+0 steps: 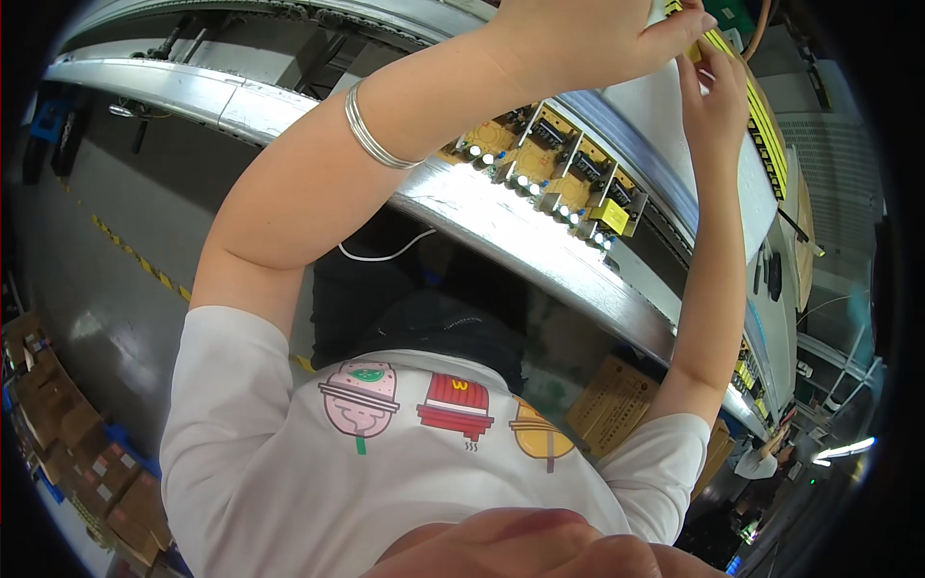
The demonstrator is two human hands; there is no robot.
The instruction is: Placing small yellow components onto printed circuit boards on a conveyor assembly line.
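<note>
My left hand [602,40] reaches across to the upper right, its fingers bent together at a yellow-and-black row of components [764,130]; what they grip is hidden. Close beside it, my right hand [720,94] pinches at a small yellow block-shaped component [694,52], partly covered by fingers. Below the hands, a panel of tan circuit boards [559,166] lies on the line, carrying black parts, metal heat sinks and white-topped capacitors. One yellow block [609,216] is seated at the right end of that panel.
A shiny metal conveyor rail [511,223] runs between my body and the boards. Beyond the boards lies a white surface [644,108]. More boards [745,371] sit farther right along the line. Cardboard boxes stand under the rail [612,400] and at lower left.
</note>
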